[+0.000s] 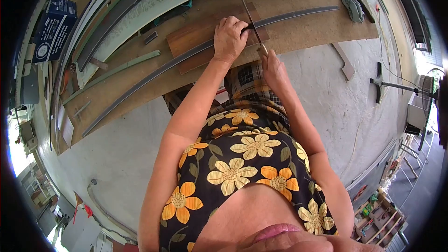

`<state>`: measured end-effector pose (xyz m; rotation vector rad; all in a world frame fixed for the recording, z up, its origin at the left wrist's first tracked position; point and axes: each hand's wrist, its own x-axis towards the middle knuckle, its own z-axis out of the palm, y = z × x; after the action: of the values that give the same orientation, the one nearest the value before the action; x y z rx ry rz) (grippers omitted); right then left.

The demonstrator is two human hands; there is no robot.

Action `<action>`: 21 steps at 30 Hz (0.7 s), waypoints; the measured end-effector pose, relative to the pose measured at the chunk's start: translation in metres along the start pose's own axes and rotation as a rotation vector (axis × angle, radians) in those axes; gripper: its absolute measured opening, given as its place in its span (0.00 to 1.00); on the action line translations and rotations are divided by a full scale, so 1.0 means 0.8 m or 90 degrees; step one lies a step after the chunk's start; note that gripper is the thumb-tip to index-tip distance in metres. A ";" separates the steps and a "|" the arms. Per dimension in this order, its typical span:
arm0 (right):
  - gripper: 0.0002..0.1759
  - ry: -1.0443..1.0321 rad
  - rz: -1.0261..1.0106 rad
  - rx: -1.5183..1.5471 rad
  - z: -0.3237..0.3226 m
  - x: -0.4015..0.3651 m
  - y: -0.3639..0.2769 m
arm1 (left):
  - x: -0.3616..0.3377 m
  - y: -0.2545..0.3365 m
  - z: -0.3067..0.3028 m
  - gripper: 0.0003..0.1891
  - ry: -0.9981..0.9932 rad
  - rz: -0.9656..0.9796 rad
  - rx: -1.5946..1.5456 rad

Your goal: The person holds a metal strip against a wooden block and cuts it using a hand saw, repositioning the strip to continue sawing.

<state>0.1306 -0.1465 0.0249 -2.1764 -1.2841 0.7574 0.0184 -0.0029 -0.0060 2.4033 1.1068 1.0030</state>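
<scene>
A long dark grey strip (154, 73) runs across the workbench, over a brown wooden board (186, 40). My left hand (230, 39) is closed on this strip above the board, fingers curled over it. Just to its right, a saw (252, 21) with a long thin blade, seen nearly edge-on, lies across the strip. Around the saw's handle end, my right hand (274, 69) is wrapped, near the bench's front edge. Whether the blade has cut into the strip cannot be made out.
The brown workbench (298, 35) carries a pale green strip (121, 68), a short dark offcut (150, 37) and a grey-green tool (353, 7). Long panels are stacked at the back left, beside a blue box (55, 29). On the floor lies an angled brown piece (344, 63).
</scene>
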 end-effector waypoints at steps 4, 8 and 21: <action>0.13 -0.004 0.010 -0.005 0.008 -0.005 0.012 | 0.000 0.000 -0.003 0.09 0.001 0.002 -0.008; 0.13 -0.017 0.019 0.003 0.002 -0.028 0.014 | 0.000 0.000 0.000 0.09 0.013 0.004 -0.003; 0.14 0.001 0.007 -0.016 0.003 -0.013 0.003 | -0.007 0.004 -0.002 0.08 -0.019 0.021 0.005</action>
<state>0.1261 -0.1565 0.0235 -2.2053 -1.2891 0.7477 0.0161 -0.0092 -0.0059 2.4423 1.0666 0.9716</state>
